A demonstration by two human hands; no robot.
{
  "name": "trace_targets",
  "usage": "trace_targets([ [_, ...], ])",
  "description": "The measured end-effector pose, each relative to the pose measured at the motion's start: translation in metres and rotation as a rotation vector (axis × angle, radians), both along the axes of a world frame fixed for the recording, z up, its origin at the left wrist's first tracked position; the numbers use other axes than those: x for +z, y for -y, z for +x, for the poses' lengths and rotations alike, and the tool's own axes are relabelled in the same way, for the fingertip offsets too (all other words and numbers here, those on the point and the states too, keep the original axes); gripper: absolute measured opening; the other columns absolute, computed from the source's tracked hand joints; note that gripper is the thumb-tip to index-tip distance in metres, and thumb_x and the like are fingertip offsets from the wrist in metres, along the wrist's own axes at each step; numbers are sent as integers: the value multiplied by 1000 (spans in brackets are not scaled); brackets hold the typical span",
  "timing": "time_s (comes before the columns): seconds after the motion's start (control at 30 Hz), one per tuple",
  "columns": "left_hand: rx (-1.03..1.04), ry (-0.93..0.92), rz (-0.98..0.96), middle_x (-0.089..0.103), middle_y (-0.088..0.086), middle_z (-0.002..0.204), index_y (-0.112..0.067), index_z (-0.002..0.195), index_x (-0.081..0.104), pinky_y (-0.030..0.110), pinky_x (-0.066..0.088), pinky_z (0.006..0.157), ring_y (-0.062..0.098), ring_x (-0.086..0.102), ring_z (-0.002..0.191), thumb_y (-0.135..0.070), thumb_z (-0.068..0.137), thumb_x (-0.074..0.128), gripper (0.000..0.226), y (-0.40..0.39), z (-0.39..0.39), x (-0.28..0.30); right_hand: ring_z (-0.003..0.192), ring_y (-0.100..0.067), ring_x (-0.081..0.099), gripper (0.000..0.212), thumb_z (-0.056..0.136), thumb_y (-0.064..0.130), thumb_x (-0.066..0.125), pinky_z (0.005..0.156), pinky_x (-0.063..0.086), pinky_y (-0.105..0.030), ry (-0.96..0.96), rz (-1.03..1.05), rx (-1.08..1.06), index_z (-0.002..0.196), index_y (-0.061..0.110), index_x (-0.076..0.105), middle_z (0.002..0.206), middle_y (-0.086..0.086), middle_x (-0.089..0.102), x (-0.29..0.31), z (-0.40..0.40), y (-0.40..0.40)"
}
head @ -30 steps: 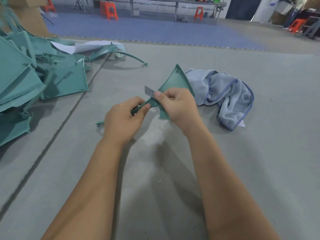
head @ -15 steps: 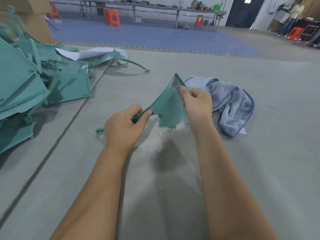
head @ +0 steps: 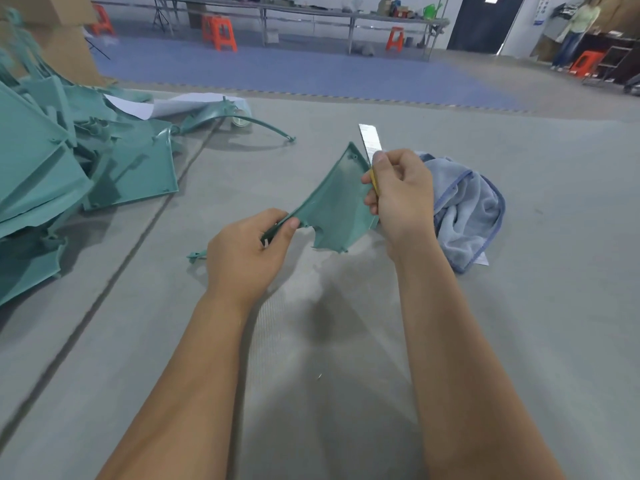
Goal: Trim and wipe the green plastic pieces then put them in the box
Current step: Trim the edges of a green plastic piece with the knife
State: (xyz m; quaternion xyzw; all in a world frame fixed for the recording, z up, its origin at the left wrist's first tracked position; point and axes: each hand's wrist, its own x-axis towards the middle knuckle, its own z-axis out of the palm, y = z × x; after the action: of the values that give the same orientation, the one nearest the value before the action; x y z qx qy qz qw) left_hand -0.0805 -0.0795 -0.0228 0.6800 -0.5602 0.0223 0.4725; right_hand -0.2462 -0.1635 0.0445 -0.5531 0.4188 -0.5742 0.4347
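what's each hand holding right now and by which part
The left hand pinches the green plastic piece by its narrow lower-left end. The right hand grips a blade by its lower end, the metal sticking up past the fingers.

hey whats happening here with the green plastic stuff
A person is trimming a green plastic piece. The left hand pinches its narrow lower end, and the right hand grips a blade whose tip sticks up past the piece's top corner. A blue cloth lies just right of the hands, not in use. A pile of green pieces sits to the left.
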Motion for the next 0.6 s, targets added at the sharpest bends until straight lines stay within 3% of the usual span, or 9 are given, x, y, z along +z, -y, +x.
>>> trace_targets([
  [0.27, -7, -7, -7, 56, -3, 58, -28, 86, 68, 30, 40, 53, 16, 53, 58, -54, 88, 45, 35, 0, 0, 1, 40, -10, 32, 22, 97, 18, 54, 41, 30, -18, -116, -53, 59, 76, 18, 60, 51, 4, 55, 17, 5, 13],
  [0.6, -5, -19, 2, 53, -1, 57, -22, 84, 66, 32, 40, 53, 18, 51, 58, -60, 86, 40, 46, 1, 0, 0, 38, -3, 32, 21, 95, 13, 57, 41, 28, -15, -188, -46, 16, 76, 11, 62, 51, 0, 43, 15, 10, 11],
])
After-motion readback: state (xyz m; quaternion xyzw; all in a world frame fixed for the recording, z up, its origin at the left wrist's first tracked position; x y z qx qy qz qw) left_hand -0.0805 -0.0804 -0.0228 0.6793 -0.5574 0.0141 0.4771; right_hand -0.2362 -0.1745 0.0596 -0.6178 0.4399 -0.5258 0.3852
